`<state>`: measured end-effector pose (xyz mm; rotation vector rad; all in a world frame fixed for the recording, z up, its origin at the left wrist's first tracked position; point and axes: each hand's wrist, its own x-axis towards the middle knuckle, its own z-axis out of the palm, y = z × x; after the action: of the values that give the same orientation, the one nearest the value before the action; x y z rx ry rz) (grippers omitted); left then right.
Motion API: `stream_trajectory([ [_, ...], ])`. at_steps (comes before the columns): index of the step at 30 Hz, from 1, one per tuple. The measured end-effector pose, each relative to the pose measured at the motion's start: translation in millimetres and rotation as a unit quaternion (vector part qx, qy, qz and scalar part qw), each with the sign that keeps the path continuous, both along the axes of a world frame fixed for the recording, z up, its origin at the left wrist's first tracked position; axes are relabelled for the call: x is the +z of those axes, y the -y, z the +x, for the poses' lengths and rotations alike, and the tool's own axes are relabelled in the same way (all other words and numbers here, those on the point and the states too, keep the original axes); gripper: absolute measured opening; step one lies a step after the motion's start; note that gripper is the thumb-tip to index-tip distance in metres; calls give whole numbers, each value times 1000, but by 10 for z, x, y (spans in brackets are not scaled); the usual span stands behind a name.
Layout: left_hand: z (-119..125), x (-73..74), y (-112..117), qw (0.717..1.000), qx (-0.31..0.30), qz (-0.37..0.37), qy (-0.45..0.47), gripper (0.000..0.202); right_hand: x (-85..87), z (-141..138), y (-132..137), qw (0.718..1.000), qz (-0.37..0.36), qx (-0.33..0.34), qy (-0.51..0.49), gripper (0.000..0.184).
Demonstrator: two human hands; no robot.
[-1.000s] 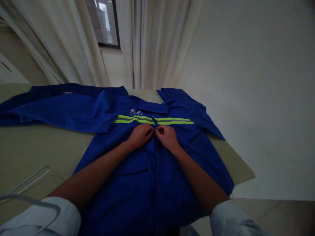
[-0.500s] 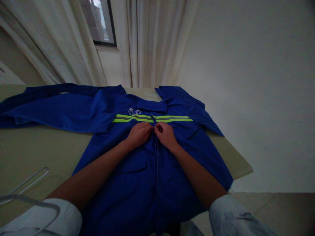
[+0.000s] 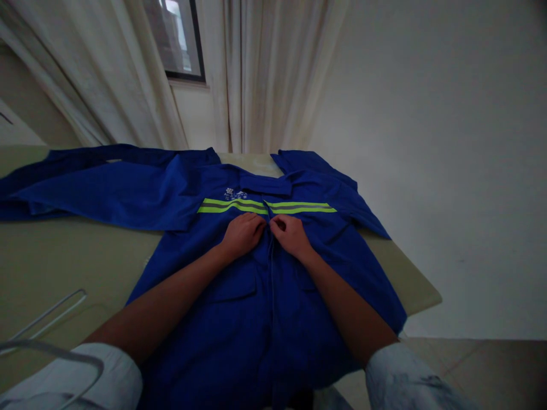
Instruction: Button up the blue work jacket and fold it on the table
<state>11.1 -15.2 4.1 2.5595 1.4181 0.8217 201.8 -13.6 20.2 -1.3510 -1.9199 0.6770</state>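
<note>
A blue work jacket (image 3: 239, 319) lies flat and face up on a beige table (image 3: 51, 267), its sleeves spread to the left and right. A yellow-green reflective stripe (image 3: 299, 208) crosses its chest. My left hand (image 3: 241, 234) and my right hand (image 3: 290, 236) meet at the jacket's front opening just below the stripe. Both have curled fingers pinching the two front edges of the fabric together. Whatever small fastener sits between the fingertips is hidden.
A white wire hanger (image 3: 47, 336) lies on the table at the near left. The table's right edge (image 3: 423, 290) drops off to the floor. Pale curtains (image 3: 256, 74) and a dark window (image 3: 177, 40) stand behind the table.
Both hands stay pinched at the same spot on the jacket front; only the view shifts slightly.
</note>
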Motion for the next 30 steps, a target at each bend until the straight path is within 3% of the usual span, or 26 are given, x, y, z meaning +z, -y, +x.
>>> stream_trajectory([
  [3, 5, -10, -9, 1000, 0, -12, 13, 21, -35, 67, -77, 987, -127, 25, -97, 13],
  [5, 13, -14, -17, 999, 0, -25, 23, 21, -53, 94, -107, 982, -147, 35, -115, 12],
  [11, 5, -15, -75, 994, -19, -77, 76, 22, -37, 72, -80, 999, 1, 48, 13, 12],
  [16, -7, 9, -122, 982, -32, -127, 133, 21, -12, 47, -53, 998, 20, 35, 52, 12],
  [23, 18, 95, -96, 983, -25, -140, 116, 31, 45, 28, 19, 989, 55, 24, 136, 6],
  [26, 13, 75, -116, 981, -24, -140, 133, 34, 58, 21, 47, 985, 78, 19, 152, 4],
  [30, -29, 6, -207, 957, -52, -210, 194, 32, 72, 16, 67, 982, 92, 20, 165, 0],
])
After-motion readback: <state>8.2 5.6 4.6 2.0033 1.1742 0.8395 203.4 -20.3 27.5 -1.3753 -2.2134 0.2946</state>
